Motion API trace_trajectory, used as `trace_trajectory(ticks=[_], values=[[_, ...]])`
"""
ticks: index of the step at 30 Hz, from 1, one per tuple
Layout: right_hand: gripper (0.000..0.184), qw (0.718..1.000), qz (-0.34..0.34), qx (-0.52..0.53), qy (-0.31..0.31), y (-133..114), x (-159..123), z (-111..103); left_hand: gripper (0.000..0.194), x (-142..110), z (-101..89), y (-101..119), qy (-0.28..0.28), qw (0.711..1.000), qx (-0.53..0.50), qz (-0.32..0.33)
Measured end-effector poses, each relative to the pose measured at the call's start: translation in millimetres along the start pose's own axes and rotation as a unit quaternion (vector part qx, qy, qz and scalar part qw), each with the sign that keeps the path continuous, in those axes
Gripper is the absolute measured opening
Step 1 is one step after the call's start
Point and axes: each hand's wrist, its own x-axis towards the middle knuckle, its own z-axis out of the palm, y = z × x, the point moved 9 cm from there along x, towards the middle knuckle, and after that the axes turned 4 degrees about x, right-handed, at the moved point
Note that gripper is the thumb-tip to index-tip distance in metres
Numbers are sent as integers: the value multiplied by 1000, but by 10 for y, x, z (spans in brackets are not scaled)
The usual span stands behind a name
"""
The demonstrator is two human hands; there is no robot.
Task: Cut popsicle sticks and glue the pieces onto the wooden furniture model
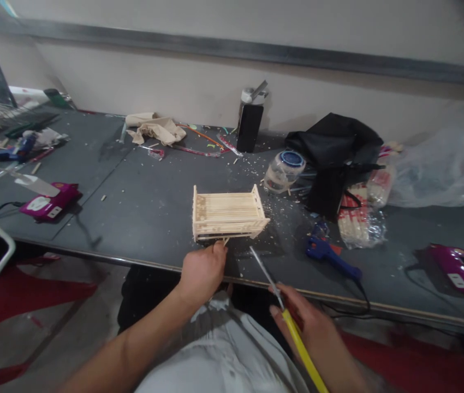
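Note:
A small open box built of pale wooden sticks (227,213) sits on the dark grey table (142,207) near its front edge. My left hand (202,271) is closed in a pinch on a thin wooden stick (224,240) at the box's front bottom edge. My right hand (316,333) is wrapped round a utility knife with a yellow handle (301,349). Its long metal blade (265,275) points up and left toward the box's front right corner, stopping a little short of it.
A blue glue gun (330,256) and a bag of sticks (357,218) lie right of the box. Behind are a clear jar (283,172), a black bag (334,147), a black bottle (250,123) and crumpled cloth (156,130). Magenta devices (49,202) (459,267) lie at both sides.

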Motion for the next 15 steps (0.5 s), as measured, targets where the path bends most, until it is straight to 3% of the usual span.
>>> trace_trajectory(ticks=[6, 9, 11, 13, 15], values=[[44, 996, 31, -84, 31, 119, -31, -283, 28, 89, -2, 8, 10, 1000, -5, -19], [46, 978, 82, -177, 78, 225, 36, -502, 22, 45, -80, -29, 18, 999, -27, -20], [49, 963, 87, -229, 115, 258, 141, -650, 19, -6, -142, -65, 30, 994, -97, -30], [52, 958, 45, -251, 130, 215, 283, -723, 18, -64, -168, -104, 36, 968, -240, -56], [53, 954, -5, -272, 125, 111, 400, -728, 19, -129, -121, -115, 22, 906, -411, -99]])
